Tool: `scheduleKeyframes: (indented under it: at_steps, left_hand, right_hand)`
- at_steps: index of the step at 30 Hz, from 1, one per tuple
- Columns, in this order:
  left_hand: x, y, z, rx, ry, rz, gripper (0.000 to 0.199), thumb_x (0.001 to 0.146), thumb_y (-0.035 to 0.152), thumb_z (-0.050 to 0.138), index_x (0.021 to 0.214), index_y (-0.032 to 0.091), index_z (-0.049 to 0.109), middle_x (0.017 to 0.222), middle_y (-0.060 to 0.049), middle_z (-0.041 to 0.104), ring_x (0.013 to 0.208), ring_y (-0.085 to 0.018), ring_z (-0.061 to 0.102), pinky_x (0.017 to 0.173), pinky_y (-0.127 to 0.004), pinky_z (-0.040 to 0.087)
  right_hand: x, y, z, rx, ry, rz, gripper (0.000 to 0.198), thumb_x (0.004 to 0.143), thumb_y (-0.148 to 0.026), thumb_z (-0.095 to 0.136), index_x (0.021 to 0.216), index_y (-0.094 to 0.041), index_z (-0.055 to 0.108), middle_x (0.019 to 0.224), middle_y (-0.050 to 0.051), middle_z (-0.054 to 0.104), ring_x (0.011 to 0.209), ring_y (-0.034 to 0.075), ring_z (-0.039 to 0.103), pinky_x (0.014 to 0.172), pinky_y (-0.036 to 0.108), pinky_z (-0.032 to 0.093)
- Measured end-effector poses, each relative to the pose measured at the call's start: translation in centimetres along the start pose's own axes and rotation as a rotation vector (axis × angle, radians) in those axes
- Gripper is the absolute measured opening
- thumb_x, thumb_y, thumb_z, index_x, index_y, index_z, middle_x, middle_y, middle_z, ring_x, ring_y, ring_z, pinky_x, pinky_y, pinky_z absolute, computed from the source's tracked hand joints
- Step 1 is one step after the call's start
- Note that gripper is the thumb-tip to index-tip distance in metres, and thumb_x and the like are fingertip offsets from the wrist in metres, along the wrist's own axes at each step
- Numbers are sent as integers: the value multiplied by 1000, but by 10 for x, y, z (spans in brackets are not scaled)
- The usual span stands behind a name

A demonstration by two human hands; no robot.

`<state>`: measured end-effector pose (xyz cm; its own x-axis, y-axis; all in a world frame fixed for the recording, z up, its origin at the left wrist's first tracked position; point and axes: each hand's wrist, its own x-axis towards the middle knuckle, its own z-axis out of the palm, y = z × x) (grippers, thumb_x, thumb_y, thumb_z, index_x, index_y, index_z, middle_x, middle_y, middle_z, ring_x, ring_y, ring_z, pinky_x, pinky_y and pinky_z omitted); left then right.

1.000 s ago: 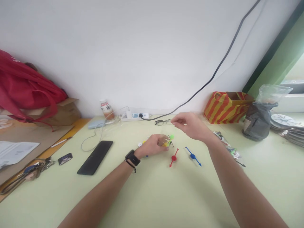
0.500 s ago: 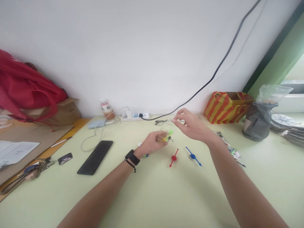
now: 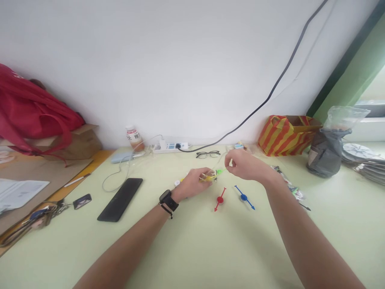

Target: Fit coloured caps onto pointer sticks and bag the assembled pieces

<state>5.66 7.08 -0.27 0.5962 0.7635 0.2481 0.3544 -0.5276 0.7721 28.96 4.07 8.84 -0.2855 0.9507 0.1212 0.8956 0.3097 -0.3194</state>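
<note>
My left hand (image 3: 195, 182) is closed around a small bundle of thin plastic pieces (image 3: 208, 177), mostly yellow, with some clear and dark parts. A bright green plastic piece (image 3: 221, 171) sticks out of the bundle's right side. The fingertips of my right hand (image 3: 242, 163) pinch this green piece at its far end. On the table below lie a red arrow spinner (image 3: 220, 199) and a blue arrow spinner (image 3: 244, 197), each with a round centre. Small white and coloured pieces (image 3: 177, 183) lie partly hidden behind my left wrist.
Eyeglasses (image 3: 208, 154), a power strip (image 3: 170, 147) and a bottle (image 3: 134, 138) stand along the wall. A black phone-like slab (image 3: 120, 200) lies left. To the right are a packet of small parts (image 3: 288, 182), a striped bag (image 3: 276, 136) and a grey bag (image 3: 325, 154).
My right hand has come down and is now pinching the green piece, which extends farther right from the bundle. The eyeglasses show more fully. My left hand has barely moved.
</note>
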Motion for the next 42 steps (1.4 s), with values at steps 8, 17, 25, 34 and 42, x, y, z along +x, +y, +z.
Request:
scheduleKeyframes:
  at_steps: [8,17,25,34,42]
  left_hand:
    - [1,-13,0,-139,-55,-86,38,81,35,76,117,22,73,111,-8,77,100,-27,72,89,-36,55]
    - [0,-4,1,-173,-76,-82,25,80,36,78,98,20,73,87,-3,73,76,-20,67,65,-28,48]
    - [-1,-3,-1,-188,-72,-99,23,78,36,78,89,18,68,73,0,64,64,-15,55,57,-26,38]
    - [-1,-2,1,-154,-75,-112,25,80,35,76,98,19,70,75,0,68,65,-16,60,57,-26,42]
    - [-1,-3,14,-138,129,-110,15,82,27,71,96,21,68,92,-5,74,82,-22,68,71,-32,50]
  right_hand:
    - [-9,-20,-19,110,284,-107,15,86,-17,60,83,-22,74,89,4,69,76,17,62,64,28,43]
    - [-1,-34,-3,285,187,-185,16,77,-13,59,77,-19,74,73,0,69,64,13,57,57,25,39]
    - [10,-31,12,344,148,-97,18,76,-15,58,82,-19,75,66,-2,66,54,11,49,54,26,36]
    - [11,-26,14,255,160,-140,24,79,-9,56,87,-21,75,82,0,74,63,13,58,61,26,40]
    - [16,-32,18,254,370,-95,24,83,-13,58,92,-22,78,86,2,77,69,17,63,70,29,44]
